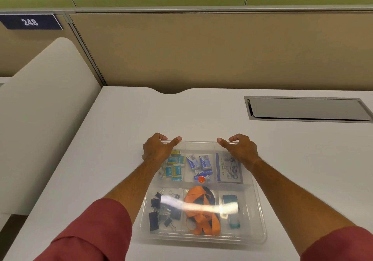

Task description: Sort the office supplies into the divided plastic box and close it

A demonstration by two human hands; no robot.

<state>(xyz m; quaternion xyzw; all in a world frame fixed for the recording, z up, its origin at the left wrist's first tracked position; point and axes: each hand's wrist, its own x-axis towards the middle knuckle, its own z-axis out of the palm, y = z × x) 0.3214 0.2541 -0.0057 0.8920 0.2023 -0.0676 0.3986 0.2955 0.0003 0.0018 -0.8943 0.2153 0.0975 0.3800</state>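
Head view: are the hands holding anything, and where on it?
Both hold the clear lid on the box. The left hand grips its far left corner, the right hand its far right corner, thumbs on top, fingers curled over the far edge.

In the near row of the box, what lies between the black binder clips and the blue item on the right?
The orange lanyard fills the middle compartment, between the binder clips and the blue item. The head view shows this through the clear lid.
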